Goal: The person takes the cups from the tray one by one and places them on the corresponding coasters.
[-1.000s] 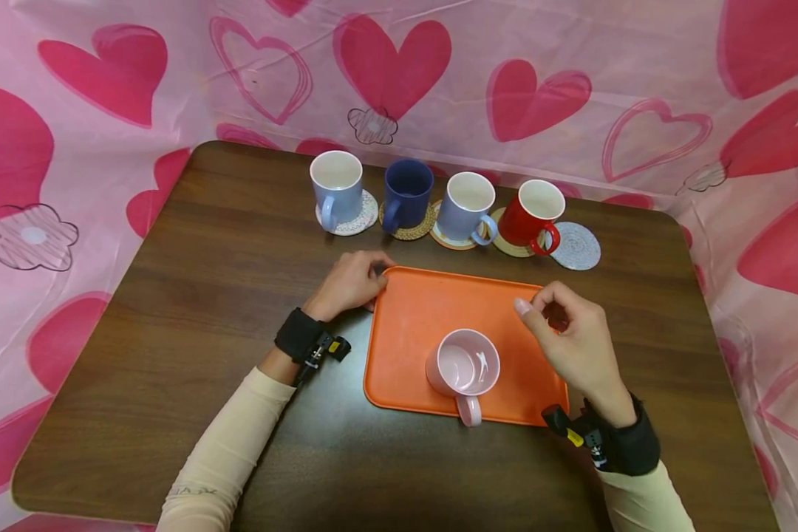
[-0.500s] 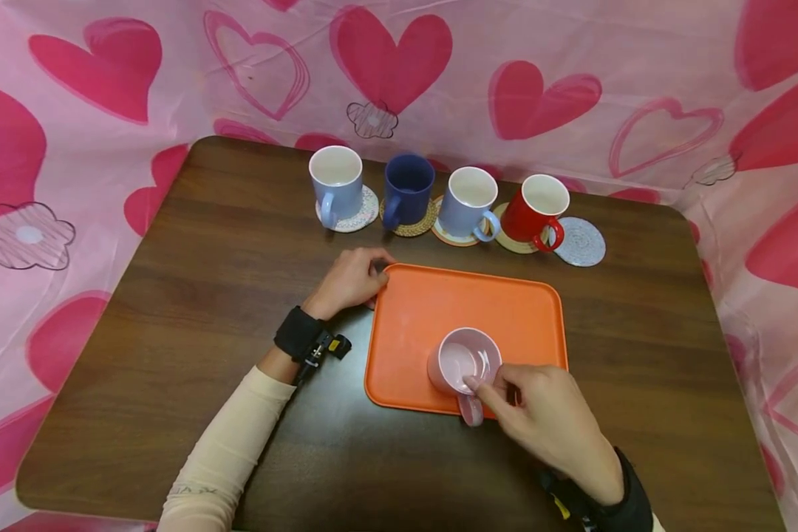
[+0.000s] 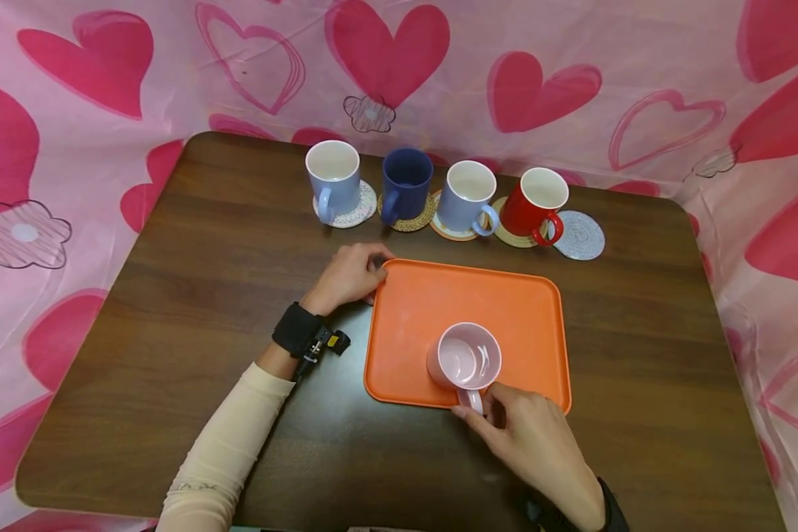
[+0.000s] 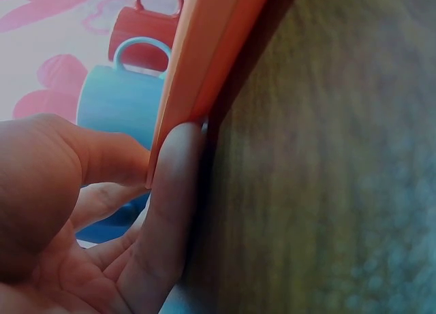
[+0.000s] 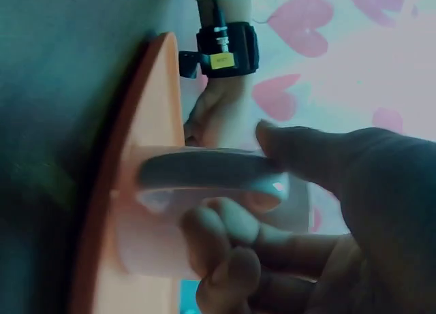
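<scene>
My left hand [image 3: 352, 275] pinches the far left corner of an orange tray [image 3: 412, 303]. In the left wrist view the thumb lies on one side of the tray's rim [image 4: 184, 69] and a finger on the other. A pink mug [image 3: 444, 368] stands upright near the tray's front edge, its handle [image 5: 211, 169] towards me. My right hand [image 3: 539, 440] is at that handle, thumb on one side and curled fingers [image 5: 228, 225] on the other. How firmly they press cannot be told.
Along the back stand a light blue mug [image 3: 335, 181], a dark blue mug [image 3: 408, 188], another light blue mug [image 3: 462, 203] and a red mug [image 3: 528, 214], each on a round coaster. A bare pale blue coaster [image 3: 577, 236] lies at the row's right end. A heart-patterned cloth [image 3: 439, 89] hangs behind.
My right hand has come from above the tray's right side down to the pink mug's handle, past the mug's rim. The left hand has kept its hold; the tray and mugs have stayed put.
</scene>
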`<state>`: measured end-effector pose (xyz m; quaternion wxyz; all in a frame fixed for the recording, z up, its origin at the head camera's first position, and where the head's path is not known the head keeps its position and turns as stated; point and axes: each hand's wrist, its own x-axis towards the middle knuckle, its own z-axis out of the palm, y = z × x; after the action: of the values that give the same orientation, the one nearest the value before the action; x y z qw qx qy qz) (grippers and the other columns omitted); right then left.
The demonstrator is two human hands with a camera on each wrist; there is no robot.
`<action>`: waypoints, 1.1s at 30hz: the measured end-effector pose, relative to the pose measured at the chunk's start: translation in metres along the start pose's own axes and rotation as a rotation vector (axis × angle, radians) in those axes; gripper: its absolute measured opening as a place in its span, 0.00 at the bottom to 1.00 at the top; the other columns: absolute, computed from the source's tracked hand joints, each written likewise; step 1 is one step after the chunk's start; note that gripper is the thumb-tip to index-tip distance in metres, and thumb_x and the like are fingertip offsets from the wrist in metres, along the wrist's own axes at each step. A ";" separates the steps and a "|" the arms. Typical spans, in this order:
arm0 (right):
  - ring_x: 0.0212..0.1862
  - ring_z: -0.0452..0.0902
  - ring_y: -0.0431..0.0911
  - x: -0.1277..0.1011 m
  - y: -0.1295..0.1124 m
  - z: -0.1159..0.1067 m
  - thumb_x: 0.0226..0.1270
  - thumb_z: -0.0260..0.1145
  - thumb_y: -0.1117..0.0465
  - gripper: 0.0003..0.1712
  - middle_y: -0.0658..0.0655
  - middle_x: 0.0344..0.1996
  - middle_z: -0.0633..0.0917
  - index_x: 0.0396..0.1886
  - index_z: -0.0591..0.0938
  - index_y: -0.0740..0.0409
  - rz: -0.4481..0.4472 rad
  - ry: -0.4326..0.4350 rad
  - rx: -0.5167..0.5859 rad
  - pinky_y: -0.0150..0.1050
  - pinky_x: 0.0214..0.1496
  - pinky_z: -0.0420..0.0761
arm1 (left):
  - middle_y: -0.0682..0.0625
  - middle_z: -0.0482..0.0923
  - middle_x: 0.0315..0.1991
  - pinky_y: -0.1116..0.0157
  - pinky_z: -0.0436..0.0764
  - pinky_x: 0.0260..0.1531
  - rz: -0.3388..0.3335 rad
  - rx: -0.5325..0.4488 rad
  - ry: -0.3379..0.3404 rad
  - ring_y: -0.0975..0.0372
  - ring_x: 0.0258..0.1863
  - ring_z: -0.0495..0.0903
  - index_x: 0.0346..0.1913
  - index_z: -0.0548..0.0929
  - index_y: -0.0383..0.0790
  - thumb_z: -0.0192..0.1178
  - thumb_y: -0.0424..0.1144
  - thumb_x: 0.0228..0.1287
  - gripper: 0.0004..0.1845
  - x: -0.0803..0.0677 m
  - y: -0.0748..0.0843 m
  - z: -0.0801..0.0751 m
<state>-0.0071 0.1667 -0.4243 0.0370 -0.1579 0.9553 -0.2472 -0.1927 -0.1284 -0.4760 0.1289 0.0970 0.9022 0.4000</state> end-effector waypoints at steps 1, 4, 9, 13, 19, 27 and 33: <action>0.18 0.59 0.29 0.000 0.002 0.002 0.56 0.78 0.42 0.24 0.34 0.14 0.63 0.18 0.70 0.38 -0.011 0.004 0.033 0.28 0.20 0.60 | 0.49 0.80 0.20 0.62 0.82 0.19 -0.001 -0.004 0.000 0.62 0.12 0.82 0.56 0.85 0.45 0.61 0.35 0.67 0.15 0.000 0.000 0.000; 0.18 0.60 0.28 0.000 0.009 0.007 0.61 0.75 0.45 0.20 0.33 0.14 0.65 0.21 0.72 0.37 -0.030 -0.015 0.144 0.27 0.20 0.61 | 0.49 0.80 0.20 0.62 0.82 0.20 -0.004 -0.011 -0.003 0.62 0.12 0.82 0.56 0.84 0.45 0.61 0.36 0.67 0.15 -0.001 -0.001 0.000; 0.20 0.68 0.32 -0.002 0.017 0.007 0.71 0.66 0.44 0.13 0.36 0.16 0.74 0.26 0.78 0.37 0.028 -0.123 0.297 0.28 0.22 0.67 | 0.49 0.80 0.19 0.63 0.82 0.19 -0.003 -0.014 -0.002 0.62 0.12 0.82 0.56 0.84 0.45 0.61 0.36 0.68 0.15 -0.001 0.000 0.000; 0.25 0.75 0.37 -0.004 0.024 0.006 0.75 0.62 0.44 0.14 0.45 0.23 0.80 0.30 0.82 0.43 0.161 -0.169 0.411 0.32 0.28 0.75 | 0.49 0.80 0.20 0.63 0.82 0.19 0.005 -0.016 0.004 0.62 0.12 0.82 0.56 0.85 0.44 0.61 0.36 0.67 0.16 0.000 0.001 0.001; 0.30 0.76 0.39 -0.007 0.037 0.009 0.75 0.64 0.52 0.10 0.47 0.29 0.79 0.33 0.84 0.48 0.206 -0.038 0.440 0.33 0.32 0.78 | 0.49 0.80 0.19 0.63 0.82 0.20 0.006 -0.005 0.000 0.62 0.12 0.81 0.56 0.85 0.44 0.61 0.36 0.67 0.15 -0.001 0.000 -0.001; 0.43 0.75 0.37 -0.006 0.043 0.014 0.75 0.63 0.60 0.06 0.44 0.41 0.81 0.38 0.85 0.51 0.135 0.079 0.448 0.27 0.43 0.77 | 0.49 0.80 0.19 0.63 0.82 0.21 -0.015 -0.006 -0.013 0.61 0.12 0.82 0.57 0.84 0.45 0.61 0.36 0.68 0.16 -0.004 -0.001 0.000; 0.39 0.74 0.40 -0.003 0.040 0.015 0.77 0.60 0.62 0.07 0.50 0.34 0.80 0.37 0.82 0.56 0.132 0.085 0.546 0.30 0.39 0.73 | 0.49 0.80 0.20 0.62 0.82 0.21 0.001 -0.010 -0.012 0.61 0.12 0.81 0.57 0.84 0.44 0.61 0.36 0.68 0.16 -0.003 0.000 -0.002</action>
<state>-0.0136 0.1938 -0.4570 0.0542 -0.0691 0.8623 -0.4988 -0.1905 -0.1305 -0.4748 0.1345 0.0993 0.8994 0.4039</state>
